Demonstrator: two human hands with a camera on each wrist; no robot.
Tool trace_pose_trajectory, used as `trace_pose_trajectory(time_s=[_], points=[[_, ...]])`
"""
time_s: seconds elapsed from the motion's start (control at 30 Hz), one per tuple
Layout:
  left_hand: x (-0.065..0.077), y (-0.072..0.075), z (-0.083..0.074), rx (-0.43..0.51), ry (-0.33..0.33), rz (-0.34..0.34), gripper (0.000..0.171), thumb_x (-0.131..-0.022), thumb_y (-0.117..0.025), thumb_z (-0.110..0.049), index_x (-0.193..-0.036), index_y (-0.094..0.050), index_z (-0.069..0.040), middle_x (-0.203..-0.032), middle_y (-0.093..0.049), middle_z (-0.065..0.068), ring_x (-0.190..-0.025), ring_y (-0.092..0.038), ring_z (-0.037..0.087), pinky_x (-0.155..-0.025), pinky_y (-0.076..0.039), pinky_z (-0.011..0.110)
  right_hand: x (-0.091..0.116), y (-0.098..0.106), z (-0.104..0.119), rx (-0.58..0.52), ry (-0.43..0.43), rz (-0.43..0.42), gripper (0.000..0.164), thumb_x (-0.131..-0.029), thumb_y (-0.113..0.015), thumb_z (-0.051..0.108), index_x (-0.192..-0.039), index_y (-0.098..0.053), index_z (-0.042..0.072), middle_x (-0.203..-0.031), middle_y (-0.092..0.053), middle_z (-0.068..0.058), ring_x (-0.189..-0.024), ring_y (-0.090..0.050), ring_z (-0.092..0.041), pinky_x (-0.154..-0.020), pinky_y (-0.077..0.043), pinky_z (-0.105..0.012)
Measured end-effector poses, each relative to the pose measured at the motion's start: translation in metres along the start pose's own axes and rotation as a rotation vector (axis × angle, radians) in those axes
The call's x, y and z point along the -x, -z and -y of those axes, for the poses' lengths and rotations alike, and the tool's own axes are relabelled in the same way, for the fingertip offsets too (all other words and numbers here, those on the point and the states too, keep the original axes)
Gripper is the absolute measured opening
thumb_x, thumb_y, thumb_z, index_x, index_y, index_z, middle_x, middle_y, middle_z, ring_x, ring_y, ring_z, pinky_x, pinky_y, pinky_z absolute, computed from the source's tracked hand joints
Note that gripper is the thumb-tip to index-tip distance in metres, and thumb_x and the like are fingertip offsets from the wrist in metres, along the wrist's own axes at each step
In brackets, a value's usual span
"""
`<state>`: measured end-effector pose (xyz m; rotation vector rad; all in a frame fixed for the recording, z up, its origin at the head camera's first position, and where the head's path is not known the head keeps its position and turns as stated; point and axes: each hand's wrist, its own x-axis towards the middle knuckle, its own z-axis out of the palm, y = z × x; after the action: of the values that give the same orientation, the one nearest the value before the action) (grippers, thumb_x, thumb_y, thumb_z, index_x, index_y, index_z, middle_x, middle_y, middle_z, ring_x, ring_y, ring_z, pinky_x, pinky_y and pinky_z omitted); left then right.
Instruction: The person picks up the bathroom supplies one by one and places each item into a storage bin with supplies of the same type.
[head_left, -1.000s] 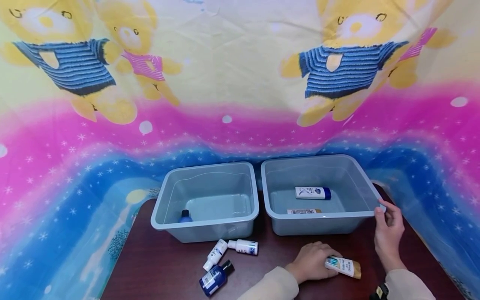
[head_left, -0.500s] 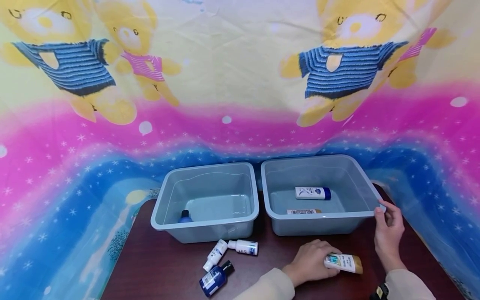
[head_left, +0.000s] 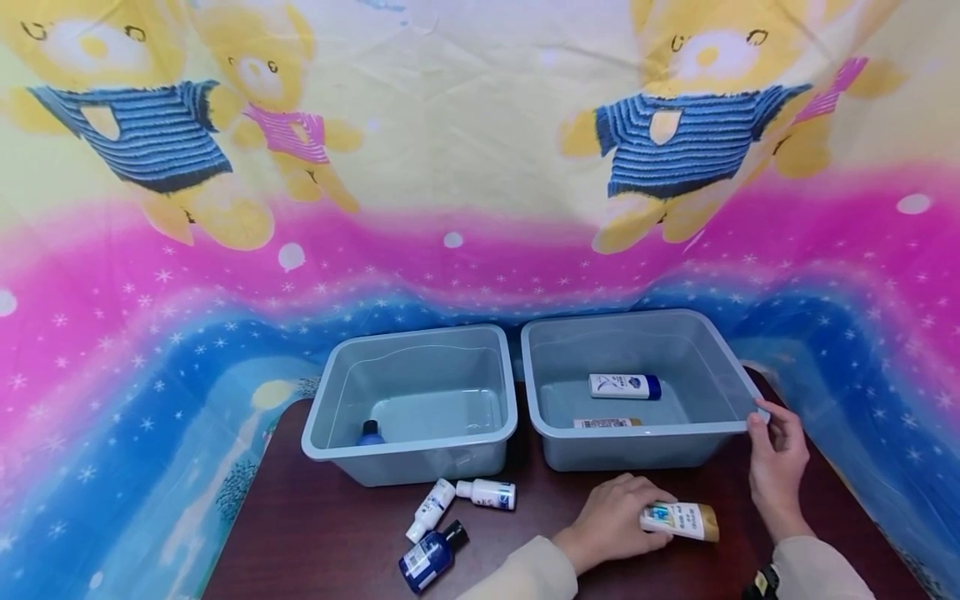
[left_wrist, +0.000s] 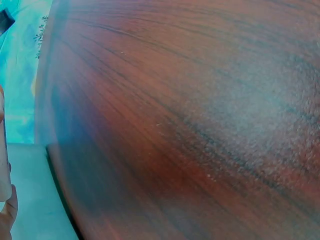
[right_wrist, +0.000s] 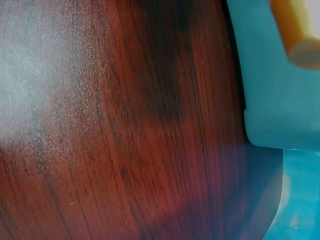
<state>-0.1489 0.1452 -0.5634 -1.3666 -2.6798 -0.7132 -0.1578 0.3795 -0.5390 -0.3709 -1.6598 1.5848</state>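
My left hand (head_left: 615, 517) grips a white bottle with a gold cap (head_left: 681, 521) by its left end, low over the table in front of the right bin. The bottle lies sideways, its cap pointing right. In the right wrist view the gold cap (right_wrist: 295, 37) shows at the upper right; a strip of the bottle (left_wrist: 4, 170) edges into the left wrist view. With thumb and fingers, my right hand (head_left: 778, 467) holds the front right corner of the right grey-blue bin (head_left: 630, 454). Inside that bin lie a white bottle with a blue cap (head_left: 622, 386) and a partly hidden gold-capped bottle (head_left: 606, 422).
The left grey-blue bin (head_left: 427, 467) holds a blue bottle with a black cap (head_left: 370, 433). Before it on the dark wood table (head_left: 315, 533) lie two small white bottles, one slanted (head_left: 431, 510) and one level (head_left: 491, 494), and a dark blue bottle (head_left: 429, 560).
My left hand has shifted slightly left and away from the body, carrying the gold-capped bottle, which now lies more level and has rolled a little. My right hand stays at the bin's corner.
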Motion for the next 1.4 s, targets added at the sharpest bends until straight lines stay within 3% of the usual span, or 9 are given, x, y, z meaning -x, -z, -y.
trace_pose_trajectory(time_s=[0.53, 0.77, 1.0, 1.4], points=[[0.001, 0.02, -0.003, 0.005, -0.035, -0.046, 0.044, -0.086, -0.074, -0.048, -0.128, -0.064, -0.036, -0.112, -0.059, -0.025, -0.096, -0.046, -0.012, -0.077, -0.033, 0.004, -0.001, 0.002, 0.0, 0.026, -0.01, 0.011, 0.028, -0.098, -0.057, 0.0, -0.125, -0.062, -0.004, -0.11, -0.058, 0.01, -0.095, -0.054, -0.006, -0.077, -0.042, -0.01], [0.001, 0.029, -0.005, 0.014, -0.037, -0.053, 0.045, -0.085, -0.074, -0.046, -0.127, -0.064, -0.035, -0.112, -0.06, -0.024, -0.095, -0.046, -0.011, -0.077, -0.033, 0.004, 0.005, -0.002, 0.017, 0.037, 0.012, 0.024, 0.027, -0.099, -0.056, 0.001, -0.125, -0.061, -0.006, -0.108, -0.059, 0.01, -0.093, -0.053, -0.006, -0.075, -0.042, -0.011], [0.002, 0.041, -0.008, 0.047, -0.029, -0.046, 0.044, -0.086, -0.073, -0.046, -0.128, -0.064, -0.035, -0.113, -0.06, -0.023, -0.095, -0.046, -0.01, -0.077, -0.033, 0.004, -0.001, 0.0, 0.0, 0.024, 0.01, 0.007, 0.028, -0.099, -0.056, 0.0, -0.126, -0.061, -0.003, -0.111, -0.059, 0.01, -0.097, -0.053, -0.003, -0.078, -0.041, -0.012], [0.003, 0.062, -0.014, 0.04, -0.025, -0.022, 0.045, -0.086, -0.074, -0.048, -0.128, -0.064, -0.036, -0.114, -0.06, -0.023, -0.096, -0.045, -0.009, -0.081, -0.033, 0.004, 0.0, 0.0, 0.0, 0.04, 0.041, 0.005, 0.028, -0.099, -0.055, -0.001, -0.125, -0.061, -0.004, -0.109, -0.059, 0.01, -0.095, -0.053, -0.003, -0.077, -0.04, -0.012]])
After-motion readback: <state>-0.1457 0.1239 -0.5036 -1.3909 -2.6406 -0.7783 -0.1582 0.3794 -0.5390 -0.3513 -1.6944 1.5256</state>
